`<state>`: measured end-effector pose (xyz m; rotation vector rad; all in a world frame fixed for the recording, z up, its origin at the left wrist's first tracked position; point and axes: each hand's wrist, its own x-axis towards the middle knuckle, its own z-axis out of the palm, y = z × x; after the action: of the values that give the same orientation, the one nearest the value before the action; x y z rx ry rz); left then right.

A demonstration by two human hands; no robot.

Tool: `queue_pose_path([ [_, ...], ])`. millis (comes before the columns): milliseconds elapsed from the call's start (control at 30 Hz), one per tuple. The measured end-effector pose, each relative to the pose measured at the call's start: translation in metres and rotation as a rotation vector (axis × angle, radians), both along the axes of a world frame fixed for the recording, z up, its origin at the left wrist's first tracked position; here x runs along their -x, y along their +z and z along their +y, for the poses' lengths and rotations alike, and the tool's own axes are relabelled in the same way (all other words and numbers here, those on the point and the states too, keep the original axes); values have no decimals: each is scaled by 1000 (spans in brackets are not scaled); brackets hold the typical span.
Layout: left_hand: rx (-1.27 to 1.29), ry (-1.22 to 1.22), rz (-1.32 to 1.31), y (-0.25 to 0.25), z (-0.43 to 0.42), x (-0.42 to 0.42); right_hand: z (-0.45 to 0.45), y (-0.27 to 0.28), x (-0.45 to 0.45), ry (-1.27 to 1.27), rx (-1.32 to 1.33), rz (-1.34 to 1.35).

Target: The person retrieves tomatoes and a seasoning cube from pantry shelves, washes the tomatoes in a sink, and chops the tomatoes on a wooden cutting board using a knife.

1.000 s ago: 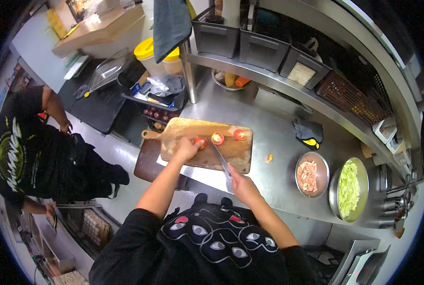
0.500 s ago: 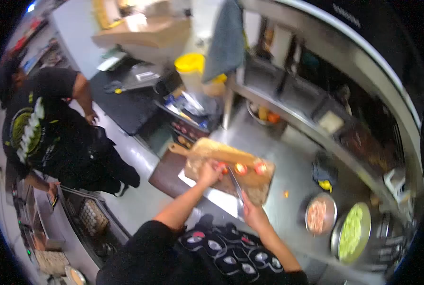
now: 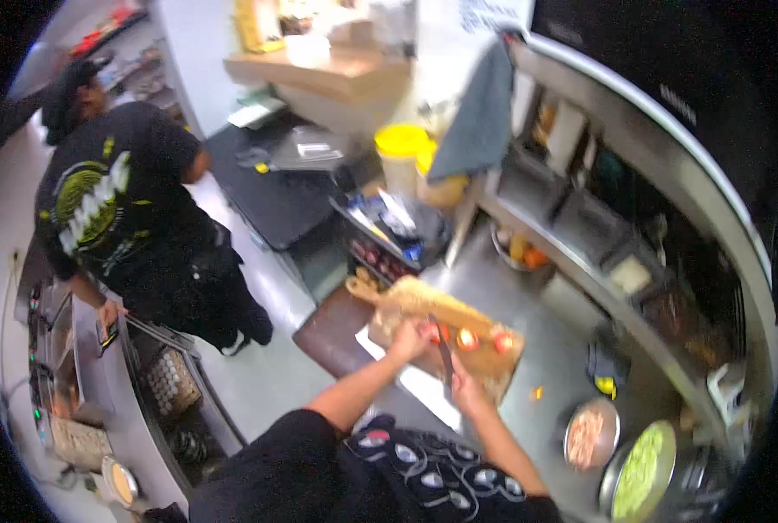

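My left hand [image 3: 411,340] is closed on a red tomato piece [image 3: 430,331] at the left part of the wooden cutting board [image 3: 485,375]. In my right hand [image 3: 466,390] is a knife [image 3: 445,356], its blade beside that tomato piece and pointing away from me. Blur hides whether the blade touches it. Two more cut tomato pieces, one nearer [image 3: 467,339] and one farther right [image 3: 502,343], rest on the board. Under the board's left side lies a dark brown board [image 3: 324,336], with a white sheet [image 3: 428,397] at the near edge.
On the steel counter at right stand a bowl of pinkish pieces [image 3: 587,440] and a bowl of green slices [image 3: 640,471]. A dark cloth with yellow [image 3: 607,370] lies behind them. A co-worker [image 3: 136,209] stands at left by an open drawer [image 3: 175,392]. A grey towel [image 3: 480,113] hangs ahead.
The view has shifted, so the scene sits lower and farther right. The knife has turned more upright beside the tomato piece. The co-worker's upper arm position has changed slightly.
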<state>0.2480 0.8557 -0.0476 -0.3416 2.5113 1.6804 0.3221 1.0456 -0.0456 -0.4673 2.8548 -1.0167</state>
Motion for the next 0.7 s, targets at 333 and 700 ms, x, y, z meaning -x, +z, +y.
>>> queue_pose_path([
  [333, 796, -29, 358, 24, -21, 1, 48, 84, -69, -51, -24, -345],
  [700, 670, -450, 358, 41, 70, 15, 61, 64, -75, -315, -74, -125],
])
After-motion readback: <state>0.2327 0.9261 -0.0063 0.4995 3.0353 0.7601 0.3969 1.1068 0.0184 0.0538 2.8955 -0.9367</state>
